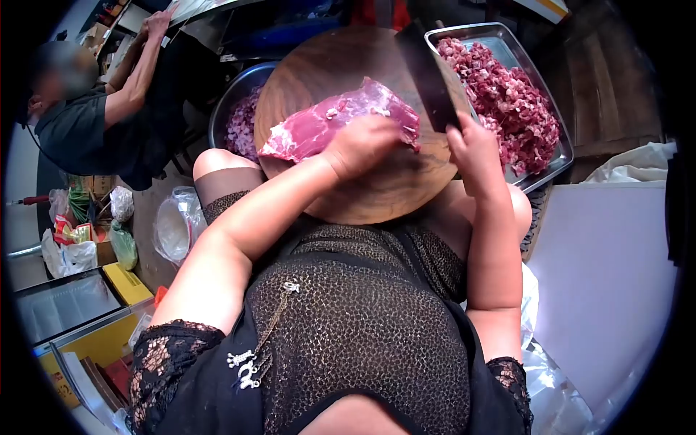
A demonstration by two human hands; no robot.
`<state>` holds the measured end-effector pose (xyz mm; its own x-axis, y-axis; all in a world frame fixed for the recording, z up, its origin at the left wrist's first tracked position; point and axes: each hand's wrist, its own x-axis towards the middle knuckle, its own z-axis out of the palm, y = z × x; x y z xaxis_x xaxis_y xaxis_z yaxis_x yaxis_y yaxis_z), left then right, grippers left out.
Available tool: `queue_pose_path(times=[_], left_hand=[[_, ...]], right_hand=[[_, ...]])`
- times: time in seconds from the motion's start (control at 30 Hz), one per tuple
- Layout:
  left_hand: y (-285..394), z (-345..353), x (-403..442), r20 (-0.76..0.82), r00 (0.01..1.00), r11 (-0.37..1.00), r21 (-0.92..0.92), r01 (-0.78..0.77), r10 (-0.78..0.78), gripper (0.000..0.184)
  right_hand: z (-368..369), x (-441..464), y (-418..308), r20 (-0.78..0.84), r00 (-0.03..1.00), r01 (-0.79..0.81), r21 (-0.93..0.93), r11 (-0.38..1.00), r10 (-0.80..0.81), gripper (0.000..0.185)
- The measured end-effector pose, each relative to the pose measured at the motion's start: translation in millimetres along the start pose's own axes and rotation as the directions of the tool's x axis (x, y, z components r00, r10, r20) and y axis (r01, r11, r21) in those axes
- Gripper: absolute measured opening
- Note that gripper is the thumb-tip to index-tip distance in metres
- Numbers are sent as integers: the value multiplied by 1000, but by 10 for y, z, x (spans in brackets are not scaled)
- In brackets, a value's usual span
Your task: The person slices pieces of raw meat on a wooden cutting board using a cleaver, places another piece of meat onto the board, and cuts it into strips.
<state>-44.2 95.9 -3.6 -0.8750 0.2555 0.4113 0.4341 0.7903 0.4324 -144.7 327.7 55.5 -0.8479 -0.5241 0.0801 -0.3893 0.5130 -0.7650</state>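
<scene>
A large slab of raw red meat [308, 130] lies across a round wooden chopping block [297, 76]. My left hand [368, 143] is closed at the slab's near right side; its fingers are curled and slightly blurred, their tips partly hidden. In my right hand [477, 154] is the handle of a cleaver [431, 76], whose broad dark blade is raised over the block's right side, apart from the slab. A metal tray [564, 156] heaped with chopped meat [507, 109] stands right of the block. Beside its left edge, a metal bowl [217, 119] holds more chopped meat [243, 130].
At the upper left, a person [94, 130] in dark clothing has both hands raised near a table edge. Plastic bags [76, 254] and a white bucket [172, 230] lie on the left. A pale flat surface [594, 261] extends along the right.
</scene>
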Motion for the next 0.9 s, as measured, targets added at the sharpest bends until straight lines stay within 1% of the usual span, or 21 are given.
queue_pose_path(times=[0.07, 0.1, 0.13, 0.2, 0.23, 0.27, 0.33, 0.37, 0.4, 0.47, 0.5, 0.57, 0.6, 0.67, 0.7, 0.77, 0.8, 0.87, 0.9], left_hand=[[-41, -101, 115, -128, 989, 978, 184, 95, -72, 23], [-91, -94, 156, -70, 993, 976, 192, 106, -94, 31], [-145, -58, 174, -82, 992, 978, 179, 110, -97, 31], [-242, 22, 211, -64, 984, 970, 166, 177, -168, 39], [-281, 57, 206, -22, 979, 957, 208, 202, -202, 43], [-322, 87, 192, -23, 980, 960, 193, 201, -200, 43], [-313, 51, 182, -22, 984, 963, 200, 179, -178, 44], [-318, 23, 177, 12, 978, 963, 177, 202, -207, 44], [-331, 18, 171, 8, 978, 965, 164, 204, -208, 44], [-363, 26, 170, 2, 983, 965, 190, 181, -185, 43], [-363, 17, 176, 1, 982, 967, 177, 186, -189, 43], [-375, -9, 199, -20, 983, 970, 156, 184, -184, 42], [-390, 1, 206, -23, 982, 971, 147, 191, -189, 42], [-412, 23, 206, -100, 983, 974, 155, 168, -154, 42], [-427, 31, 202, -101, 982, 974, 145, 174, -160, 42], [-443, 59, 194, -122, 977, 970, 150, 193, -176, 39], [-452, 57, 206, -124, 976, 970, 140, 198, -181, 39], [-465, 44, 217, -138, 978, 972, 159, 175, -154, 38], [-457, 33, 219, -135, 978, 972, 150, 181, -161, 38]], right_hand=[[-1, -156, -136, 38, 999, 40, -153, 987, -34, 26], [70, -198, -100, 39, 993, 120, -277, 953, -113, 25], [113, -236, -139, 29, 982, 180, -414, 892, -184, 21], [185, -257, -141, 105, 977, 212, -598, 773, -188, 17], [202, -268, -154, 111, 972, 231, -644, 729, -209, 13], [191, -263, -157, 114, 973, 225, -654, 722, -200, 13], [168, -239, -159, 121, 959, 274, -634, 724, -257, 12], [152, -215, -144, 101, 944, 310, -602, 736, -316, 10], [139, -191, -139, 108, 945, 309, -610, 729, -310, 10], [123, -141, -126, 184, 946, 322, -615, 720, -266, 10], [120, -102, -116, 193, 947, 321, -620, 716, -257, 10], [123, 2, -101, 306, 937, 330, -609, 722, -170, 12], [126, 49, -115, 314, 935, 332, -613, 717, -165, 12], [140, 127, -171, 367, 930, 281, -643, 713, -35, 18], [138, 175, -204, 374, 927, 282, -645, 710, -28, 18], [121, 264, -265, 442, 894, 267, -661, 701, 76, 10], [127, 311, -272, 447, 891, 268, -665, 698, 83, 10], [163, 397, -275, 448, 894, 300, -634, 712, 22, 13], [182, 451, -308, 454, 890, 299, -635, 713, 30, 13]])
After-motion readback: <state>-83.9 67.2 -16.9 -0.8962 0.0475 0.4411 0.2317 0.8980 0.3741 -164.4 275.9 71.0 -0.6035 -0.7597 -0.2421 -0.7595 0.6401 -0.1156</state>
